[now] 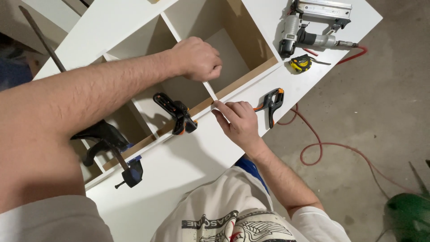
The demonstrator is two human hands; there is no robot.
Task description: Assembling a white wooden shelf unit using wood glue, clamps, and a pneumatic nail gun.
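Note:
A white shelf unit [134, 27] with open compartments lies flat before me. My left hand [197, 58] is closed around the top edge of a thin white divider panel [172, 29] inside it. At the near end of that divider my right hand [237, 118] pinches the edge where it meets the white front panel [188, 157]. A black and orange spring clamp [177, 112] grips the front panel just left of my right hand. A second one [271, 103] lies loose to the right.
A black bar clamp [121, 157] with a long steel bar holds the panel at the left. A grey nail gun [309, 27] and a yellow tape measure [301, 62] rest on the white board at top right. A red hose [322, 145] curls over the concrete floor.

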